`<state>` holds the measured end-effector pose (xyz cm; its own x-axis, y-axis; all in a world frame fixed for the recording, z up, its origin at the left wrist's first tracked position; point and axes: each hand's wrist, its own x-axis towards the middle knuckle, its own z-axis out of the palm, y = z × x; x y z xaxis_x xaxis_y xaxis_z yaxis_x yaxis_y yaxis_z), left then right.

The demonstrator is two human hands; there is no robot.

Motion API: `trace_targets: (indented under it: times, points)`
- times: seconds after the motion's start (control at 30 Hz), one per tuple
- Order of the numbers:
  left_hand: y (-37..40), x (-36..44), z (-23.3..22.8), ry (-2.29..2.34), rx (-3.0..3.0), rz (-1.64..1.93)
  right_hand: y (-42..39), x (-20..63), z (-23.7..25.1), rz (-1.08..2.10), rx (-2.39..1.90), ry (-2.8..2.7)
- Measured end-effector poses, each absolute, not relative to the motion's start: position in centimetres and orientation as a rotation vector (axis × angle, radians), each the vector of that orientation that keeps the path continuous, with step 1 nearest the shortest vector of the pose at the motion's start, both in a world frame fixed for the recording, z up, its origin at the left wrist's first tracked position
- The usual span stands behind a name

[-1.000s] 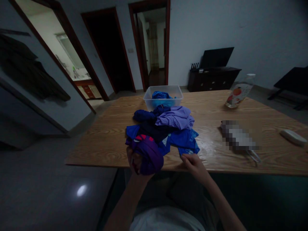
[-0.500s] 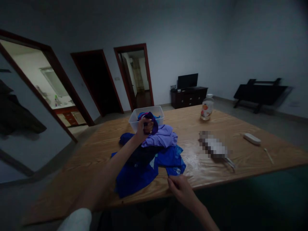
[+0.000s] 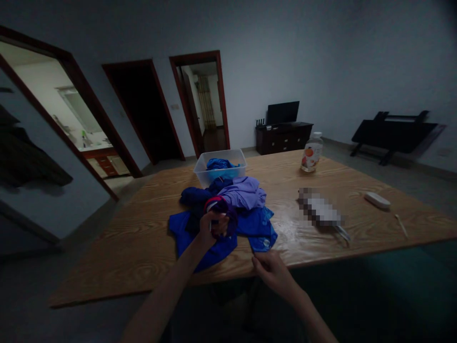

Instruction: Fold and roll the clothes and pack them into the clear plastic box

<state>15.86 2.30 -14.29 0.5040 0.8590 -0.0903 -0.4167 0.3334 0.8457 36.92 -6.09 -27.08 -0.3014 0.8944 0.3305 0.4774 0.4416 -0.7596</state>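
Note:
My left hand (image 3: 210, 227) is closed around a bunched dark purple garment (image 3: 230, 219) with a pink-red edge, held over the clothes heap. Under and around it lie a bright blue garment (image 3: 178, 226), a dark navy piece and a light purple garment (image 3: 246, 193). Behind the heap stands a clear plastic bin (image 3: 240, 167) with blue cloth (image 3: 219, 164) in it. My right hand (image 3: 273, 267) is at the table's front edge, fingers curled, by the corner of a patterned blue cloth (image 3: 266, 242). Whether anything is inside those fingers is hidden.
On the wooden table (image 3: 139, 228), a clear bottle with a white cap (image 3: 312, 153) stands at the back right. Nearer are a blurred pale item with a strap (image 3: 323, 212), a white oblong case (image 3: 377, 200) and a thin white stick (image 3: 401, 226).
My left hand has drawn the dark purple garment from the bin toward me, over the heap. The right hand stays by the blue cloth. The view has tilted slightly.

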Motion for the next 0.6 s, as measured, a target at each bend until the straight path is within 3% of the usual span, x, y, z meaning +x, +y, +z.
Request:
trace_targets:
  times: [0.3, 0.43, 0.6]
  points:
    - [-1.7, 17.0, -15.7, 0.474, 1.172, 0.749, -5.2, 37.1, -26.1, 0.845, -1.121, -1.655]
    - [-2.2, 17.8, -15.5, 0.353, 1.097, 0.699, -5.1, 37.4, -22.8, 0.856, -0.991, -1.303]
    - [-3.1, 19.0, -16.0, 0.323, 0.978, 0.626, -5.3, 35.6, -18.5, 0.848, -0.903, -1.437]
